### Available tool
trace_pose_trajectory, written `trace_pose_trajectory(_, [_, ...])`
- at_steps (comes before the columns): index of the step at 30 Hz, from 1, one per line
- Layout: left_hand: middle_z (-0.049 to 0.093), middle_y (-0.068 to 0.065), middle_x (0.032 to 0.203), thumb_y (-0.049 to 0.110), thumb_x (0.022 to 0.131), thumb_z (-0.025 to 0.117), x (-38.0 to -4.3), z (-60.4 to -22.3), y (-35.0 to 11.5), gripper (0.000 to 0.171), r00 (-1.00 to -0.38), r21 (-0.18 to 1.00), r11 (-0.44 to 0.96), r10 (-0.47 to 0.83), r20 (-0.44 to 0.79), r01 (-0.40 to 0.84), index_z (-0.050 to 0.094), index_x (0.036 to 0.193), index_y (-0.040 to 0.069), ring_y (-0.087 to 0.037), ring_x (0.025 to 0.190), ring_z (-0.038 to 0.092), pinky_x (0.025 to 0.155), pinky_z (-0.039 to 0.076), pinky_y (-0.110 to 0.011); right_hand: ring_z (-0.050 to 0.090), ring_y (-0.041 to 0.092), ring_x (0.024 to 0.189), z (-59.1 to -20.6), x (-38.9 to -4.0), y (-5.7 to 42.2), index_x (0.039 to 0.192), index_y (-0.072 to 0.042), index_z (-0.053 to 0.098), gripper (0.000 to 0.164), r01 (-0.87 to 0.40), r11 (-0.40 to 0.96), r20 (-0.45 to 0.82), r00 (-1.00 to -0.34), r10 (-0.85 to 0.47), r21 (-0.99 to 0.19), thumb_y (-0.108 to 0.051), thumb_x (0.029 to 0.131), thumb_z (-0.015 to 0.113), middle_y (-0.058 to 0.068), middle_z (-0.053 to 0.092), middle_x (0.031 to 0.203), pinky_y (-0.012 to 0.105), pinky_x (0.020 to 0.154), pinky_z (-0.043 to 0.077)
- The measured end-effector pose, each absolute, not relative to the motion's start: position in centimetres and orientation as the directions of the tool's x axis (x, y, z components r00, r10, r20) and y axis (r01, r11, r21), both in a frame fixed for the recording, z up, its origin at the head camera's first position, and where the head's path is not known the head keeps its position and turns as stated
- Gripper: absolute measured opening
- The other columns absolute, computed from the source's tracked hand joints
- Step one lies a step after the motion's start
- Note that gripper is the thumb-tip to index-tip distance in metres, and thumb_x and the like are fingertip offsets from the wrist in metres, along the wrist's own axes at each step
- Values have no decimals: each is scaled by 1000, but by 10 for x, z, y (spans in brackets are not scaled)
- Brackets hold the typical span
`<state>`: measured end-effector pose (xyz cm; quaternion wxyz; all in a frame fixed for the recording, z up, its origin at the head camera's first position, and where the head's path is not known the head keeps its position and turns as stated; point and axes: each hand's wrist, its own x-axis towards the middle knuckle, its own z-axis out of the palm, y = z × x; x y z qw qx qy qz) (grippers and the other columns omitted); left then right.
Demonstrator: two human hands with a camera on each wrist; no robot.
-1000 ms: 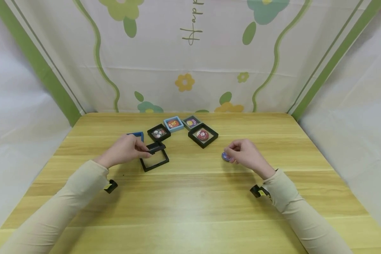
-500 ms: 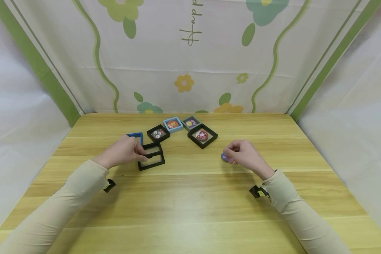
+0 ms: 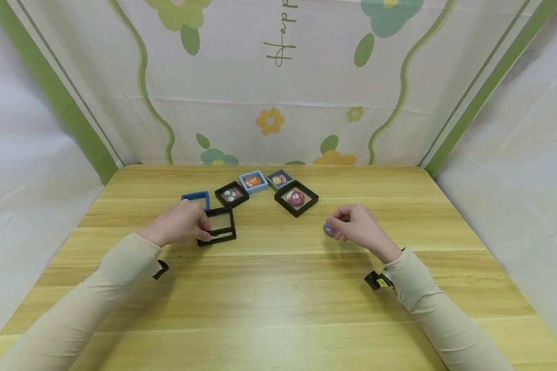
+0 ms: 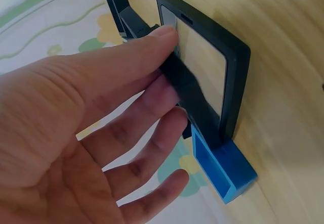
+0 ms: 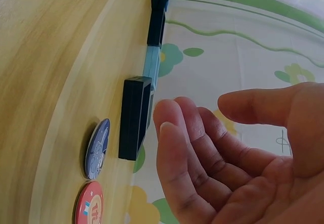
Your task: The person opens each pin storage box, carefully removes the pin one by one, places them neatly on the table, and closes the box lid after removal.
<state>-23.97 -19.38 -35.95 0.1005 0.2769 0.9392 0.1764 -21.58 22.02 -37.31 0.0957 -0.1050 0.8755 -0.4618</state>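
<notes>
My left hand (image 3: 178, 222) pinches the upper half of a black hinged display frame (image 3: 233, 221) between thumb and fingers. That half is tilted over the other half, which lies on the table, with a gap between them in the left wrist view. A clear film spans the opening. A blue display frame (image 3: 196, 196) sits right behind it. My right hand (image 3: 359, 229) hovers with relaxed, bent fingers and holds nothing. Below it, a blue-purple button badge (image 5: 97, 149) and a red button badge (image 5: 90, 206) lie on the table; the head view mostly hides the red one.
Several filled display frames stand toward the back: a small black one (image 3: 232, 195), a light blue one (image 3: 254, 181), a grey-green one (image 3: 280, 179) and a larger black one with a red badge (image 3: 296, 198). A patterned cloth (image 3: 232, 113) hangs behind the wooden table (image 3: 269, 299).
The left hand has tilted the upper half of the black frame down over the lower half. The frame has shifted slightly left. My right hand stays in place.
</notes>
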Motion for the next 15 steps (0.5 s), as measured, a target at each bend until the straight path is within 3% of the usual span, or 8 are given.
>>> trace_pose_trajectory(7, [69, 9, 73, 13, 80, 83, -240, -360, -195, 5, -810, 355, 790, 571, -131, 500, 80, 77, 16, -5, 64, 61, 58, 53, -32, 66, 40, 77, -371, -216, 220, 101, 5, 69, 26, -97, 555, -71, -959, -273, -826, -20, 99, 61, 17, 69, 87, 50, 69, 55])
trace_pose_trajectory(15, [69, 7, 72, 11, 80, 83, -243, -359, -196, 6, -800, 342, 792, 578, -159, 505, 80, 76, 14, -6, 62, 62, 59, 54, -32, 66, 40, 77, -371, -217, 220, 101, 5, 69, 27, -99, 561, -73, -958, -276, -822, -20, 99, 61, 17, 69, 87, 50, 69, 55])
